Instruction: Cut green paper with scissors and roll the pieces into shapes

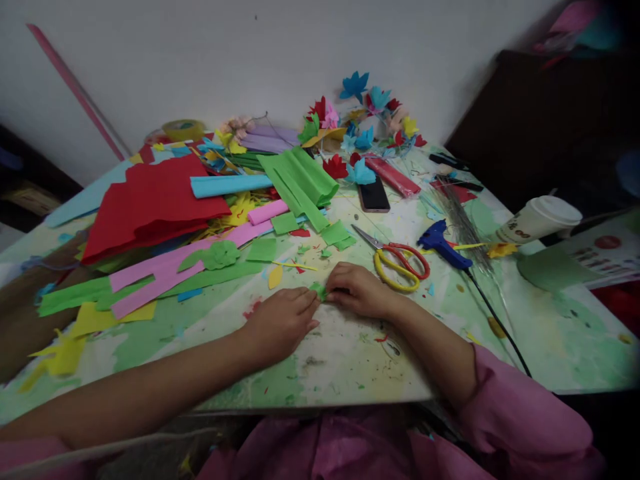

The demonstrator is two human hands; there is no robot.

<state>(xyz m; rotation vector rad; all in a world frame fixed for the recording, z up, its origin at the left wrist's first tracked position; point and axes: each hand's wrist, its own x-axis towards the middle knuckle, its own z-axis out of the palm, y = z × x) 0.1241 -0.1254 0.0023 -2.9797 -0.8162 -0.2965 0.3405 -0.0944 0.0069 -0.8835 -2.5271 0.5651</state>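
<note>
My left hand and my right hand meet near the front middle of the table. A small green paper piece is pinched between the fingertips of both hands. Just beyond my right hand lie scissors with red and yellow handles. Green paper squares and small scraps rest past my left hand. Part of the held piece is hidden by my fingers.
Red crepe paper, pink strips and green crepe paper lie left and behind. Paper flowers and a phone sit at the back. Rightward are a blue glue gun with its cable, wires and a cup.
</note>
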